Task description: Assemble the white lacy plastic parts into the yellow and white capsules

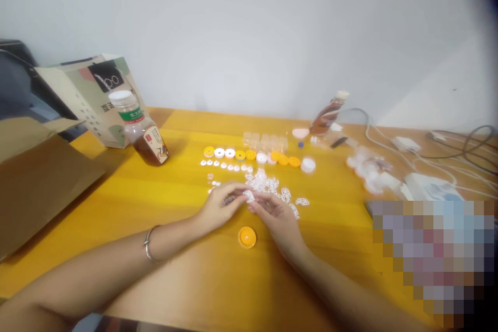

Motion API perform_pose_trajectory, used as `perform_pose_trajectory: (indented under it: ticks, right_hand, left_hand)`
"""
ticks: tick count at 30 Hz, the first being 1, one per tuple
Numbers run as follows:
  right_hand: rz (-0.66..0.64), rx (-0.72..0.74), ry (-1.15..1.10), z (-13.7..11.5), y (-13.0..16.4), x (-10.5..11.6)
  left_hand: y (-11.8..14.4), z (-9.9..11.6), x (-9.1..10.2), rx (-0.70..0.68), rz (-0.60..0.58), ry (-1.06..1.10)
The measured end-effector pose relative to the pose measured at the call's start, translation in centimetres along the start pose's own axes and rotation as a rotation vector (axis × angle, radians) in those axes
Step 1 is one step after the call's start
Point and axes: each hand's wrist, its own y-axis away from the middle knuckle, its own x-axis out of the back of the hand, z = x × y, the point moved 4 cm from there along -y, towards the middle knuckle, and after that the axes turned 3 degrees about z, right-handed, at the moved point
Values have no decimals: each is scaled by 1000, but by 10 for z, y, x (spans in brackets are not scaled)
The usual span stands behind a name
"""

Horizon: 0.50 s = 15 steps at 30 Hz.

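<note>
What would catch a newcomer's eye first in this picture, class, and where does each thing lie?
First, the two hands meeting at the middle of the yellow table: the left hand and right hand pinch a small white piece between them. Just below them lies an orange cap. Behind, a row of yellow and white discs runs across, with a tea bottle at far left.

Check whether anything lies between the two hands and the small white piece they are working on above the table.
Nothing visible does. The left hand and right hand meet at the small white piece, fingertips touching it. The orange cap lies nearer the person, between the wrists, and the pile of white pieces sits just beyond.
</note>
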Motion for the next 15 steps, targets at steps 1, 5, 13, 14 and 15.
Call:
perform_pose_trajectory:
  ticks: [1,5,13,14,15]
  right_hand:
    - [-1,-3,-11,0,0,0]
    - [6,-15,-32,-1,-1,-1]
    - [8,-50,-35,1,-1,-1]
    - [8,-54,-38,1,-1,-1]
    - [11,-53,-44,1,-1,-1]
  left_hand:
    - [0,0,0,9,2,18]
    - [0,0,-2,44,1,104]
    - [1,-2,-4,60,-7,79]
    - [2,-3,-4,65,-6,67]
    - [2,-2,-5,67,-5,60]
